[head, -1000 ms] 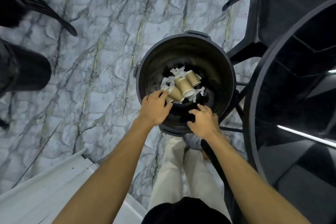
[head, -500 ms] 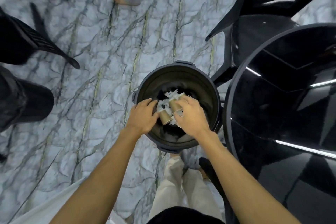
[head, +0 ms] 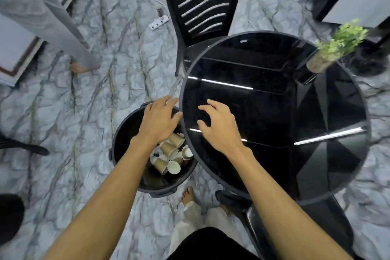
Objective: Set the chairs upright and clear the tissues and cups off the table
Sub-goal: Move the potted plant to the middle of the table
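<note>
1. Marble floor stretches wide to the left of the bin.
2. Bin stands on the floor, its right rim tight against the table edge. Cups lie tumbled inside it among tissues.
3. Left hand hovers over the bin's far rim, fingers loosely spread, holding nothing.
4. Right hand hovers over the table's left edge, fingers relaxed and apart, holding nothing.
5. Chair stands upright at the table's far edge.
6. Plant sits by the far right rim.
</note>
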`<action>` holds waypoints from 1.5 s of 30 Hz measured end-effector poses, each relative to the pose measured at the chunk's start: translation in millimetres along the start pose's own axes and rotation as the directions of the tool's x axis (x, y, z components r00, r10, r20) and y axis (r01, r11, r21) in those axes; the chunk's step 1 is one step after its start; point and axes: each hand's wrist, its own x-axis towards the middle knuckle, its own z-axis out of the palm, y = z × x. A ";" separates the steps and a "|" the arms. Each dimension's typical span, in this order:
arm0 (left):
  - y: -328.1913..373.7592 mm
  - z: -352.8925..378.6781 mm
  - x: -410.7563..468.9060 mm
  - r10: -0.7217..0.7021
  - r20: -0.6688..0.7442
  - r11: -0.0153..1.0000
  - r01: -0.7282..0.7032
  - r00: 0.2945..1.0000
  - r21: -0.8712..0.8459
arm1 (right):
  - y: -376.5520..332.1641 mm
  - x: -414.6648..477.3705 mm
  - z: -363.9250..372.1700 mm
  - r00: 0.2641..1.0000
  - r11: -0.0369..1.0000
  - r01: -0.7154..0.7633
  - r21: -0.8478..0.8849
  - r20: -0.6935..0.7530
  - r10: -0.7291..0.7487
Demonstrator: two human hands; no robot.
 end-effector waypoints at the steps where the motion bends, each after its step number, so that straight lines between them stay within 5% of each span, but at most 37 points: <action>1: 16.9 2.0 3.4 0.034 -0.001 0.999 -0.034 0.999 0.002 | 12.1 -7.6 -11.6 0.999 0.999 -0.033 0.007 -0.032 0.033; 15: 173.4 45.2 65.7 0.342 0.052 0.939 -0.344 0.938 0.025 | 144.7 -64.7 -119.9 0.803 0.892 -0.337 0.300 -0.403 0.439; 29: 231.0 72.9 182.5 0.401 0.019 0.916 -0.401 0.916 -0.025 | 224.6 43.0 -156.6 0.649 0.824 -0.332 0.459 -0.523 0.552; 45: 230.9 126.2 226.7 0.427 -0.092 0.903 -0.420 0.899 0.090 | 266.9 125.1 -147.5 0.424 0.755 -0.134 0.642 -0.651 0.629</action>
